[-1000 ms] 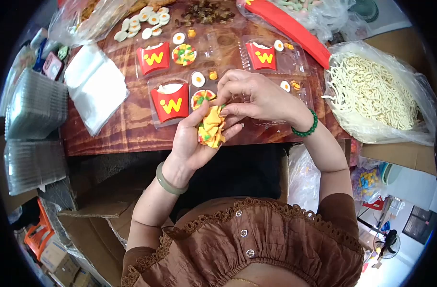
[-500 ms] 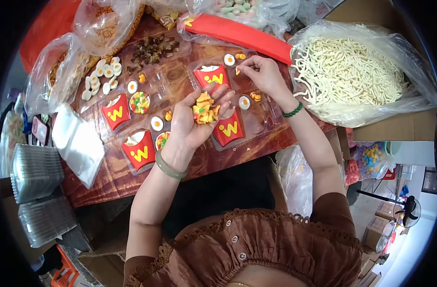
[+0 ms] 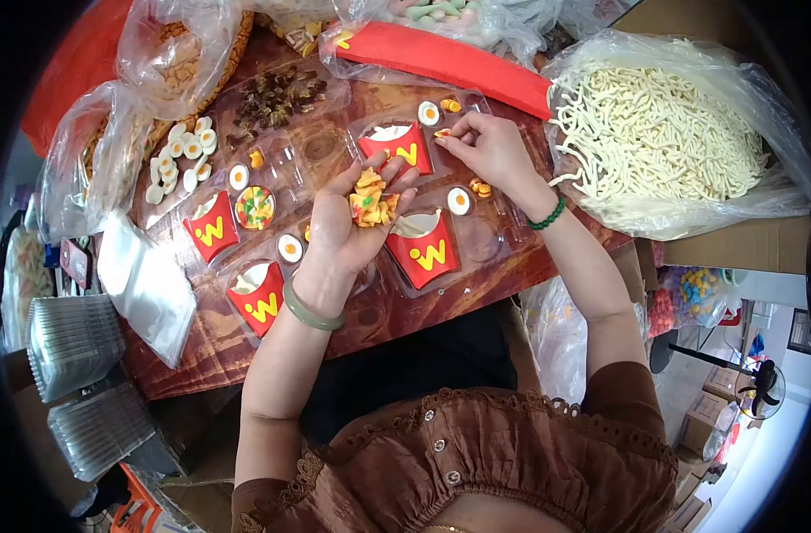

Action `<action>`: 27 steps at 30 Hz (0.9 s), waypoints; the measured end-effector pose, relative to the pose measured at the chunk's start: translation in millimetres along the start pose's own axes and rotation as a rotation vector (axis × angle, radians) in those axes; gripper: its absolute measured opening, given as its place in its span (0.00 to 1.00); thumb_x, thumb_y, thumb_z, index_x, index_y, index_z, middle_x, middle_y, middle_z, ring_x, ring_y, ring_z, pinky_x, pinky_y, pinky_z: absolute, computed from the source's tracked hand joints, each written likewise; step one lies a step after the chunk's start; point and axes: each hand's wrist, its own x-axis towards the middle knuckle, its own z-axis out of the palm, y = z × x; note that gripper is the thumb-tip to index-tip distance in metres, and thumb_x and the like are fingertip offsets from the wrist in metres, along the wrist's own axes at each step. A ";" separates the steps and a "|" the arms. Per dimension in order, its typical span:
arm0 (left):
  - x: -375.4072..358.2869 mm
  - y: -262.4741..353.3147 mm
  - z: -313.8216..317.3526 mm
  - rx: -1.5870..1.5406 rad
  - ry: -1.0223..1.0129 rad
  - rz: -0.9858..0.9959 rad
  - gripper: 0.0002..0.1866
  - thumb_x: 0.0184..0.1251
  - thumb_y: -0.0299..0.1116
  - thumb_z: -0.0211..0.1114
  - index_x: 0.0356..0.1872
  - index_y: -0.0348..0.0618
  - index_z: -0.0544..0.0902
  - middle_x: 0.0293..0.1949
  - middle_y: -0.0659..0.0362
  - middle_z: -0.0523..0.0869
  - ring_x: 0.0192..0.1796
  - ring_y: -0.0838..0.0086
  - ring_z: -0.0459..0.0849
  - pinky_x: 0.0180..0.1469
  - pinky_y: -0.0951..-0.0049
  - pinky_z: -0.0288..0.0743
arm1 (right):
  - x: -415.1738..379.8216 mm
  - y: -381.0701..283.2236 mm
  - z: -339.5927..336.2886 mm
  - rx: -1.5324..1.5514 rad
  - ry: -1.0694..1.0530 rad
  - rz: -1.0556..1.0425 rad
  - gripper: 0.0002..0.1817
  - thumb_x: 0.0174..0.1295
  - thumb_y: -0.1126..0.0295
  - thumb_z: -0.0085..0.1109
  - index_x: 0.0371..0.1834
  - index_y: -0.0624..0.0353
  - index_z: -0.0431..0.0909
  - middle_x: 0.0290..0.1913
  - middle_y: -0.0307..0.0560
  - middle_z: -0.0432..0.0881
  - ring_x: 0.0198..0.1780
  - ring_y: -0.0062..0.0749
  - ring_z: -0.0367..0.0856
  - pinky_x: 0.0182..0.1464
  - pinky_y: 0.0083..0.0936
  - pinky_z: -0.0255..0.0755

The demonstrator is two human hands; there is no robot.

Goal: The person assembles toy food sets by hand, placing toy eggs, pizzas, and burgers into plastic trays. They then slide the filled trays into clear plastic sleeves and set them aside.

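My left hand (image 3: 343,222) is palm up, cradling several small yellow and orange pieces (image 3: 373,200) over the trays. To the right, my right hand (image 3: 485,149) pinches a small orange piece (image 3: 442,133) beside a red fries carton (image 3: 401,149) with a yellow logo. An egg-slice piece (image 3: 429,113) lies just above those fingertips. Below, a second red carton (image 3: 421,253) and another egg piece (image 3: 459,201) sit in a clear tray. Two more cartons (image 3: 212,228), (image 3: 258,298) and a round colourful piece (image 3: 254,207) are in trays on the left.
A bag of cream strands (image 3: 672,133) fills a cardboard box at the right. Across the back lies a long red piece (image 3: 441,67). Egg pieces (image 3: 192,147) and dark brown pieces (image 3: 281,98) are at the upper left. Clear trays (image 3: 75,342) are stacked at far left.
The view has shifted slightly. My right fingertips are nearer the upper red carton, still pinching a small piece. My left hand has moved slightly left and still cradles its pieces.
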 end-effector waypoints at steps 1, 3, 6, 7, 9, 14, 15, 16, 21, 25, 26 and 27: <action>-1.4 0.1 0.6 -0.001 0.006 0.003 0.18 0.77 0.38 0.40 0.58 0.37 0.68 0.54 0.48 0.77 0.59 0.53 0.75 0.58 0.57 0.74 | 0.9 -2.0 -0.6 -0.034 -0.003 0.011 0.12 0.53 0.65 0.69 0.29 0.63 0.80 0.28 0.49 0.82 0.24 0.32 0.80 0.27 0.25 0.72; -5.9 1.3 4.4 -0.028 -0.042 -0.012 0.19 0.77 0.38 0.39 0.59 0.37 0.67 0.55 0.47 0.77 0.59 0.53 0.75 0.58 0.56 0.74 | 0.2 -5.9 -3.2 0.051 0.008 -0.037 0.12 0.53 0.65 0.68 0.30 0.63 0.80 0.28 0.48 0.82 0.25 0.29 0.80 0.28 0.24 0.71; -12.1 3.3 13.0 -0.051 -0.098 -0.033 0.21 0.78 0.40 0.38 0.60 0.37 0.67 0.56 0.47 0.76 0.59 0.54 0.75 0.58 0.55 0.74 | -5.2 -39.3 -18.0 0.158 -0.068 -0.061 0.07 0.59 0.70 0.65 0.35 0.63 0.82 0.28 0.34 0.79 0.26 0.11 0.70 0.29 0.15 0.67; -12.0 2.6 13.5 -0.055 -0.139 -0.050 0.21 0.78 0.41 0.37 0.60 0.37 0.68 0.56 0.48 0.76 0.59 0.56 0.76 0.59 0.56 0.74 | -7.2 -50.8 -20.5 0.214 -0.144 -0.132 0.07 0.59 0.70 0.64 0.37 0.63 0.82 0.30 0.35 0.79 0.27 0.12 0.71 0.30 0.15 0.68; -8.0 0.2 8.3 -0.066 -0.176 -0.069 0.22 0.78 0.41 0.37 0.60 0.36 0.68 0.55 0.48 0.76 0.58 0.57 0.77 0.58 0.57 0.75 | -10.6 -61.9 -15.3 0.367 -0.280 -0.259 0.08 0.60 0.72 0.63 0.41 0.62 0.82 0.33 0.35 0.79 0.29 0.15 0.75 0.33 0.16 0.70; -8.3 -2.2 5.7 -0.075 -0.303 -0.102 0.22 0.78 0.41 0.37 0.60 0.34 0.68 0.54 0.49 0.77 0.55 0.61 0.79 0.57 0.59 0.77 | -12.3 -66.1 -13.5 0.210 -0.280 -0.431 0.08 0.58 0.73 0.63 0.40 0.61 0.81 0.36 0.39 0.80 0.36 0.22 0.79 0.37 0.21 0.73; -10.0 -1.9 7.6 -0.024 -0.236 -0.087 0.23 0.78 0.41 0.37 0.61 0.35 0.68 0.54 0.49 0.77 0.54 0.61 0.79 0.57 0.59 0.76 | -12.4 -64.4 -14.6 0.218 -0.297 -0.414 0.08 0.58 0.73 0.63 0.40 0.61 0.81 0.37 0.41 0.80 0.38 0.24 0.80 0.38 0.23 0.74; -11.2 -2.2 8.5 0.026 -0.167 -0.075 0.23 0.78 0.41 0.37 0.61 0.35 0.68 0.54 0.50 0.78 0.54 0.62 0.79 0.57 0.59 0.76 | -13.8 -65.9 -17.6 0.218 -0.299 -0.414 0.08 0.58 0.73 0.63 0.40 0.61 0.81 0.37 0.41 0.80 0.38 0.24 0.80 0.38 0.23 0.74; -9.2 -6.5 7.5 0.006 -0.179 -0.103 0.21 0.78 0.39 0.38 0.61 0.36 0.68 0.54 0.50 0.78 0.54 0.62 0.79 0.58 0.59 0.76 | -18.8 -62.2 -14.0 0.177 -0.247 -0.576 0.10 0.55 0.74 0.64 0.40 0.61 0.80 0.38 0.44 0.80 0.41 0.34 0.80 0.43 0.26 0.74; -9.0 -6.4 7.2 -0.061 -0.269 -0.120 0.20 0.77 0.38 0.40 0.60 0.35 0.69 0.53 0.49 0.78 0.54 0.60 0.79 0.59 0.59 0.76 | -21.7 -63.3 -18.6 0.150 -0.184 -0.639 0.11 0.54 0.79 0.62 0.41 0.60 0.80 0.41 0.46 0.79 0.43 0.38 0.79 0.43 0.27 0.75; -10.9 -4.6 7.2 -0.062 -0.269 -0.116 0.20 0.77 0.38 0.40 0.60 0.35 0.69 0.53 0.49 0.78 0.54 0.60 0.79 0.59 0.59 0.76 | -22.8 -61.8 -21.8 0.150 -0.186 -0.643 0.11 0.54 0.79 0.62 0.41 0.60 0.80 0.41 0.46 0.79 0.43 0.38 0.79 0.43 0.27 0.75; -13.6 -2.7 7.8 -0.035 -0.240 -0.119 0.20 0.77 0.38 0.39 0.60 0.35 0.69 0.54 0.48 0.77 0.55 0.58 0.78 0.59 0.59 0.76 | -25.0 -58.4 -27.2 0.101 -0.124 -0.714 0.11 0.54 0.80 0.61 0.41 0.60 0.80 0.41 0.46 0.79 0.42 0.38 0.79 0.42 0.27 0.75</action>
